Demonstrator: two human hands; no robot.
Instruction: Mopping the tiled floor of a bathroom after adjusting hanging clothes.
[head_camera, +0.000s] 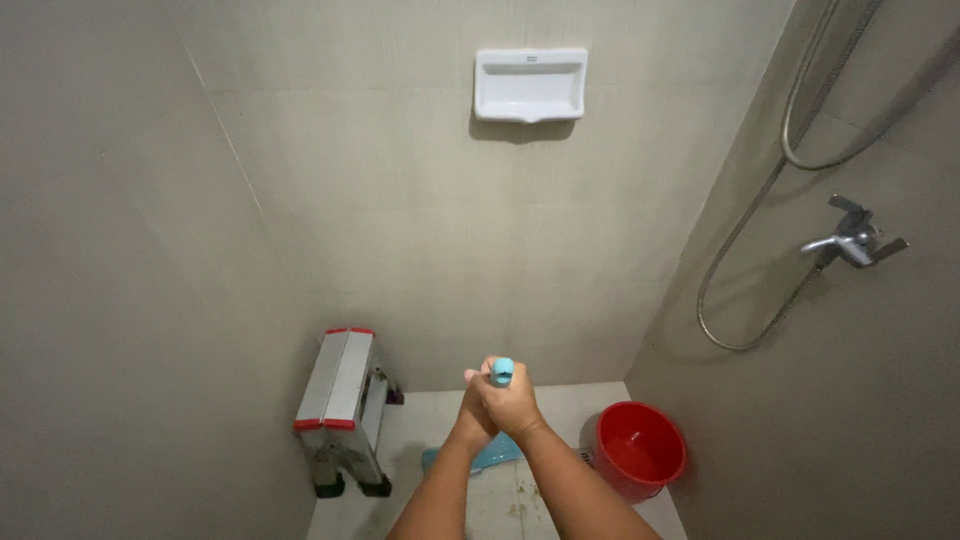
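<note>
Two forearms rose from the bottom edge of our view and met in the middle, wrists drawn close together. Our right hand (512, 405) sat on top, knuckles toward us, fingers curled fully shut around the light blue handle (501, 372). Our left hand (472, 415) lay just under and behind it, mostly hidden by the right; what showed of its fingers wrapped the same shaft, so we took it as closed on it too. Only the rounded top of the handle stuck out above the right fist, touching the thumb side of the grip. Below the hands, a blue head (492, 455) of the same colour lay low on the tiled floor (575, 400), showing beside the left wrist; we could not tell how it joined the shaft. A red bucket (640, 448) stood near our right forearm, apart from it. A folded metal step stool (340, 405) leaned by the left wall. A white soap tray (530, 84) hung on the back wall, a tap (852, 240) and hose (760, 200) on the right.
</note>
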